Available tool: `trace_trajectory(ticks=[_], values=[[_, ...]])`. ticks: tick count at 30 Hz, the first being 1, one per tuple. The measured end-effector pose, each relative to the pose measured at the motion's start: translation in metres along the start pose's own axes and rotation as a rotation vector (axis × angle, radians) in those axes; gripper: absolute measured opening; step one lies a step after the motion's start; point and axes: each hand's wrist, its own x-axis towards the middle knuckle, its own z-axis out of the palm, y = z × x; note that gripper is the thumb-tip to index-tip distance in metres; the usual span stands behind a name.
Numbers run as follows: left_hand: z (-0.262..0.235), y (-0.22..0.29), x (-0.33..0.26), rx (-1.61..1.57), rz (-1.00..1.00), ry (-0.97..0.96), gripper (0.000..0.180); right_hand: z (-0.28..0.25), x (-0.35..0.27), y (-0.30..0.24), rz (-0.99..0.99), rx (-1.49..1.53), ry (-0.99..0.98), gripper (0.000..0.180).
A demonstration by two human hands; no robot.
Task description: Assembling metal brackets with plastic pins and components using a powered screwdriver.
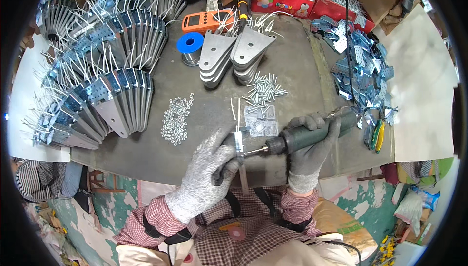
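My left hand (202, 180), in a grey glove, grips a narrow metal bracket assembly (239, 142) edge-on near the table's front edge; two white wires rise from it. In my right hand (312, 156), also gloved, lies a dark electric screwdriver (304, 138) pointing left. Its bit reaches the side of the assembly beside my left fingers; the exact contact point is too small to make out. Just beyond are small clear plastic pieces (262, 122) and a heap of screws (265, 89). Many small nuts (176, 120) are spread to the left.
Rows of wired grey metal plates (111, 110) fill the left side. Two stacks of similar plates (214, 51) stand mid-table by a blue solder spool (190, 43) and an orange device (207, 21). Loose shiny brackets (360, 56) and yellow-green hand tool (378, 137) lie right; red boxes (280, 4) behind.
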Motion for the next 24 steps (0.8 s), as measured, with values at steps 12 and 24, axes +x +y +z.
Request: trace_trajectory(ticks=[12, 24], values=[[0.011, -0.021, -0.011, -0.024, 0.016, 0.075, 0.029, -0.003, -0.003, 0.004, -0.085, -0.018, -0.009, 0.035], [0.01, -0.015, -0.02, 0.098, -0.12, 0.038, 0.036, 0.005, -0.006, 0.012, -0.269, -0.47, 0.083, 0.037]])
